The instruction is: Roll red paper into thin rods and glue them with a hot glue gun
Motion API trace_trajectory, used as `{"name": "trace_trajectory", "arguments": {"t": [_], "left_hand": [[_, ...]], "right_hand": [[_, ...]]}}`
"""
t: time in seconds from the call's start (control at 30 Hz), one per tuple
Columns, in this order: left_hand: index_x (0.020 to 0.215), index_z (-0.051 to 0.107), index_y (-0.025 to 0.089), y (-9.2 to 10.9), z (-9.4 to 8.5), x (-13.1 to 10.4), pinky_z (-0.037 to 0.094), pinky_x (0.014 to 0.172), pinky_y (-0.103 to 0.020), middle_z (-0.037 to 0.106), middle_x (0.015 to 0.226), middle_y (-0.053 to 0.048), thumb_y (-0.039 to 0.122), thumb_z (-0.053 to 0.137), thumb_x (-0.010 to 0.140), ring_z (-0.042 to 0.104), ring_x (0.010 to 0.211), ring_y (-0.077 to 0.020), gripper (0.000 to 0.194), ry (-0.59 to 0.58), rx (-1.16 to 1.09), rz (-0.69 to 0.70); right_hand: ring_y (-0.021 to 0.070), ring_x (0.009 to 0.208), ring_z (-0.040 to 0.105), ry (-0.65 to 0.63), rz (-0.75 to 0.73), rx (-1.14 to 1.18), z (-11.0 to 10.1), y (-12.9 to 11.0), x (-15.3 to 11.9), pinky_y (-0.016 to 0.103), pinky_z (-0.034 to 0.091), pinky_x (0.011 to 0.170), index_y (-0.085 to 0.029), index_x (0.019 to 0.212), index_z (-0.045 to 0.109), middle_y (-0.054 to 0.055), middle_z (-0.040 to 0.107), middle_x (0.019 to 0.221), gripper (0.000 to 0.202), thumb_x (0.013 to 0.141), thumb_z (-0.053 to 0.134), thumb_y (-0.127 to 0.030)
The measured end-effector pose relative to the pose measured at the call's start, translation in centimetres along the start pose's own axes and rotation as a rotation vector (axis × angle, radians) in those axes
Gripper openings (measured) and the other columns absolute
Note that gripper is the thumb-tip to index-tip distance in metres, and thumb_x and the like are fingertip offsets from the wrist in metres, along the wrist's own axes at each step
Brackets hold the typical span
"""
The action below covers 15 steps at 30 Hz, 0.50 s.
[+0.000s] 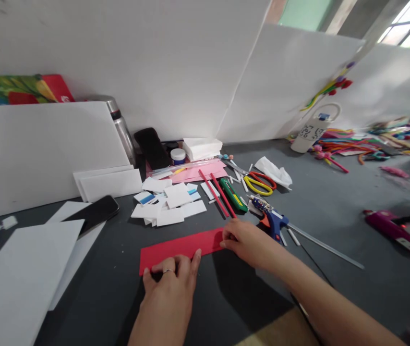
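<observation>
A long red strip of paper (183, 248) lies on the dark grey table, slightly tilted up to the right. My left hand (172, 283), with a ring on one finger, has its fingertips on the strip's lower edge near the left end, fingers somewhat apart. At the strip's right end my right hand (239, 240) pinches the paper between thumb and curled fingers. Two thin red sticks (214, 193) lie just beyond the strip. A green cutter (233, 194) rests beside them, and a blue and orange glue gun (271, 221) sits right of my right hand.
White card pieces (178, 195) are piled beyond the strip. Yellow and red scissors (259, 183), a phone (99, 211) and large white sheets (21, 274) lie around. A white bottle (310, 134) stands at the back right; a magenta glue gun (399, 233) is far right.
</observation>
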<state>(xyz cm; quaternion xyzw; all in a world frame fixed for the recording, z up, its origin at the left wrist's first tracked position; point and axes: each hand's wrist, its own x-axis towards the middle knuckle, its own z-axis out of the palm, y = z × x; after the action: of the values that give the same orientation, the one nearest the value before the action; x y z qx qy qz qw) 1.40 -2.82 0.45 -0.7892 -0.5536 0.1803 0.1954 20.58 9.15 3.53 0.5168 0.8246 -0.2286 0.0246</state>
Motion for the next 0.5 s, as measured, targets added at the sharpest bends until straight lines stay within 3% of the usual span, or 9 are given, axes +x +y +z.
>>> {"name": "trace_trajectory", "arguments": {"t": [0.1,0.17,0.3,0.37,0.5], "left_hand": [[0.150,0.037,0.033,0.0,0.1,0.0,0.058,0.066,-0.047,0.061,0.097,-0.008,0.005,0.050,0.083,0.062,0.080,-0.0263,0.074,0.011,-0.020,0.001],[0.150,0.037,0.032,0.0,0.1,0.0,0.058,0.066,-0.048,0.061,0.097,-0.008,0.005,0.051,0.082,0.062,0.080,-0.0269,0.074,0.018,-0.040,0.002],[0.145,0.047,0.030,0.1,0.5,0.0,0.057,0.065,-0.049,0.061,0.100,-0.010,0.007,0.052,0.083,0.062,0.081,-0.0282,0.067,0.010,-0.078,0.007],[0.143,0.049,0.030,0.1,0.6,0.0,0.057,0.065,-0.050,0.061,0.101,-0.011,0.006,0.051,0.083,0.062,0.081,-0.0284,0.065,0.006,-0.081,0.005],[0.148,0.042,0.030,0.0,0.6,0.0,0.057,0.066,-0.048,0.061,0.098,-0.010,0.005,0.052,0.082,0.062,0.081,-0.0279,0.071,0.026,-0.073,0.004]], "right_hand": [[0.0219,0.088,0.064,0.270,-0.039,-0.087,1.2,-0.4,-2.2,0.033,0.049,0.079,-0.013,0.097,0.068,0.012,0.068,0.102,0.020,0.092,0.050,-0.009],[0.0234,0.102,0.063,0.422,-0.270,-0.155,2.3,-0.8,-3.8,0.037,0.049,0.092,-0.013,0.112,0.067,0.012,0.068,0.113,0.034,0.092,0.041,-0.003],[0.0270,0.134,0.045,0.390,-0.635,-0.267,4.8,-1.7,-5.7,0.044,0.039,0.112,-0.007,0.142,0.048,0.013,0.052,0.146,0.047,0.096,0.038,-0.011],[0.0292,0.140,0.039,0.359,-0.643,-0.324,6.1,-2.1,-5.9,0.047,0.038,0.114,-0.005,0.144,0.045,0.015,0.045,0.151,0.048,0.098,0.041,-0.017],[0.0330,0.137,0.043,0.457,-0.545,-0.374,7.9,-2.1,-5.7,0.050,0.044,0.110,-0.001,0.141,0.049,0.021,0.048,0.147,0.046,0.098,0.042,-0.019]]}}
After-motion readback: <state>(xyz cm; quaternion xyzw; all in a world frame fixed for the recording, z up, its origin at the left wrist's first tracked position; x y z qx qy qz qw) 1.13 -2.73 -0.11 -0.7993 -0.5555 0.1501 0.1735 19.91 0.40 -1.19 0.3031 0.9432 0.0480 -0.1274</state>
